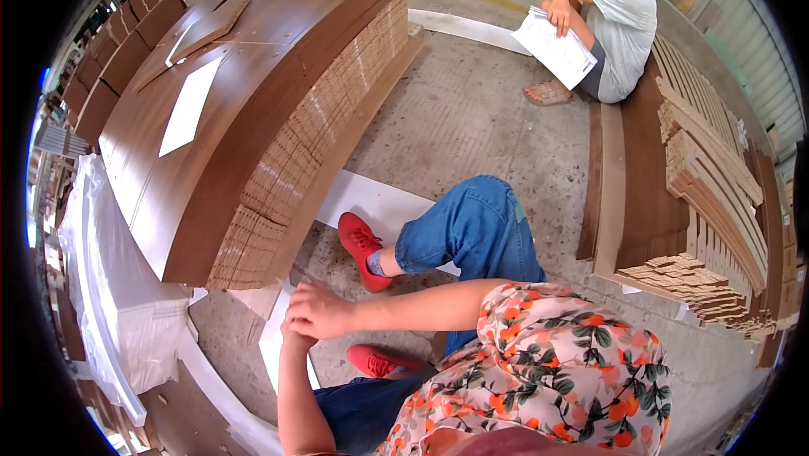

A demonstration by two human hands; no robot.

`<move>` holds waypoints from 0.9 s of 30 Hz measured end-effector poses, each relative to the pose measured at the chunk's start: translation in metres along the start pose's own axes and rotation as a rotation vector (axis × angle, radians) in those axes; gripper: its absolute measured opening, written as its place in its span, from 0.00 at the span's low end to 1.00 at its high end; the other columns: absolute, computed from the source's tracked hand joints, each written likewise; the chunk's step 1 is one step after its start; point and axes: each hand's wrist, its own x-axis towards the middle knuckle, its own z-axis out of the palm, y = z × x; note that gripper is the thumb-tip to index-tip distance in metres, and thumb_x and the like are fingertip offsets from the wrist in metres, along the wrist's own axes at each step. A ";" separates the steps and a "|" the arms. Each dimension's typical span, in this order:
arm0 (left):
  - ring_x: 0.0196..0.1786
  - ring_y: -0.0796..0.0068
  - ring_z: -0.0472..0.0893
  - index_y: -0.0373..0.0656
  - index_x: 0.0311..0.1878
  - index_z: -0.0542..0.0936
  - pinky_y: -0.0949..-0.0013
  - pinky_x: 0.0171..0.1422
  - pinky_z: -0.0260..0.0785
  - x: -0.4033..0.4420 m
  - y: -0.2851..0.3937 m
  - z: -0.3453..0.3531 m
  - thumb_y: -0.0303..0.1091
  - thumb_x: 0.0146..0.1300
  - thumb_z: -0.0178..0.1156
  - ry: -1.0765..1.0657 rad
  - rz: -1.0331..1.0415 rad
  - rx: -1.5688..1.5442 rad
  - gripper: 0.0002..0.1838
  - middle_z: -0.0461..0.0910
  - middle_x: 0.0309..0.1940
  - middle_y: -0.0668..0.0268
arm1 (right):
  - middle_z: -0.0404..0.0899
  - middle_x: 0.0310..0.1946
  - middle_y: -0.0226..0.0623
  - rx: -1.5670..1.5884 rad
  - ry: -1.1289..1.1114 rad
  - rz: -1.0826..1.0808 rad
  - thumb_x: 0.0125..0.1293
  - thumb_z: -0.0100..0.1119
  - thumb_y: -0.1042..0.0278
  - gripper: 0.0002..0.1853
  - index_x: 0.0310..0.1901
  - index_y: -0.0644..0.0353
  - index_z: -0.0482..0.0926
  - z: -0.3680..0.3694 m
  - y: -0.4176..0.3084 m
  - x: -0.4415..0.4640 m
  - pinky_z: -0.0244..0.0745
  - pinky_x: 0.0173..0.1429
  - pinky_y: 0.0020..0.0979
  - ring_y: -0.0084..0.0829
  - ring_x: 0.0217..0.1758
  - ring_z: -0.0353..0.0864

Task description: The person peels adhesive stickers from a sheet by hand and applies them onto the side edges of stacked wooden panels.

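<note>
My right hand (324,311) lies over my left hand (298,336), close to the near end of a stack of brown panels. Its fingers are bent and wrapped about the left hand. Most of the left hand is covered, and its fingers do not show clearly. No tool or part is visible in either hand. Beside them stands the large stack of dark brown wood-look panels (244,93), with ribbed cardboard-like edges. A white paper sheet (190,109) and a small brown board (212,30) rest on top of it.
Plastic-wrapped goods (126,287) stand at the left. White strips (371,199) lie on the concrete floor (472,110) by my red shoes (361,245). A seated person (619,26) holds papers (556,47) at upper right. More stacked brown boards (649,195) line the right side.
</note>
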 end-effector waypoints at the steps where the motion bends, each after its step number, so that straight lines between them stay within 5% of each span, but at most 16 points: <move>1: 0.40 0.57 0.82 0.48 0.36 0.83 0.57 0.47 0.74 0.000 0.000 0.006 0.47 0.49 0.64 -0.009 -0.012 0.028 0.16 0.83 0.33 0.56 | 0.75 0.32 0.34 0.010 -0.037 0.016 0.55 0.59 0.64 0.06 0.34 0.52 0.80 0.007 -0.002 -0.001 0.67 0.49 0.40 0.38 0.42 0.72; 19: 0.40 0.56 0.82 0.48 0.38 0.84 0.58 0.46 0.74 -0.041 -0.011 0.012 0.45 0.44 0.69 -0.023 -0.091 0.033 0.18 0.83 0.34 0.58 | 0.75 0.42 0.43 -0.024 -0.351 0.126 0.57 0.55 0.66 0.09 0.36 0.62 0.79 0.049 -0.024 -0.011 0.65 0.57 0.39 0.44 0.50 0.69; 22: 0.40 0.56 0.82 0.48 0.38 0.84 0.58 0.46 0.74 -0.047 -0.015 0.011 0.45 0.43 0.70 -0.012 -0.105 0.020 0.18 0.84 0.34 0.58 | 0.77 0.40 0.44 0.116 -0.253 0.011 0.56 0.56 0.69 0.08 0.36 0.62 0.79 0.047 -0.040 -0.018 0.67 0.56 0.38 0.43 0.47 0.73; 25: 0.40 0.56 0.82 0.48 0.38 0.84 0.58 0.46 0.74 -0.053 -0.016 -0.002 0.44 0.42 0.71 0.012 -0.126 -0.035 0.19 0.84 0.34 0.58 | 0.79 0.36 0.43 0.561 -0.364 0.125 0.56 0.56 0.70 0.09 0.37 0.63 0.79 0.022 -0.037 0.001 0.71 0.53 0.37 0.43 0.41 0.76; 27: 0.40 0.56 0.82 0.48 0.39 0.84 0.59 0.46 0.74 -0.059 -0.012 -0.029 0.44 0.42 0.72 0.033 -0.158 -0.154 0.19 0.84 0.34 0.59 | 0.79 0.31 0.41 0.360 -0.229 0.207 0.56 0.56 0.69 0.07 0.35 0.62 0.79 0.006 -0.013 0.009 0.73 0.46 0.37 0.42 0.36 0.78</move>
